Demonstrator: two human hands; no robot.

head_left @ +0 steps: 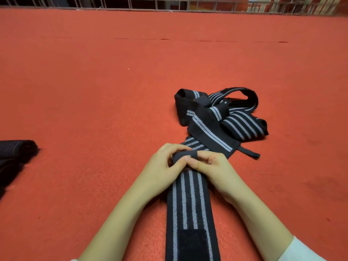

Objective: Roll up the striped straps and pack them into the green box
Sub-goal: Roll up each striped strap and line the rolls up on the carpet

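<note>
Red felt surface (94, 81) carries the black strap with grey stripes (190, 200) at lower centre; left hand (165, 166) and right hand (212, 166) pinch its folded end together, probably to start a tight roll.

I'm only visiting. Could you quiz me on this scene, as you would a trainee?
1. True or false: the green box is in view.
2. What do the left hand and right hand pinch? A) a fold of the striped strap B) the tangled pile C) the dark cloth at the left edge
3. Fill in: the strap's black patch lies ___ the person than the hands.
Key: 1 false; 2 A; 3 nearer.
</note>
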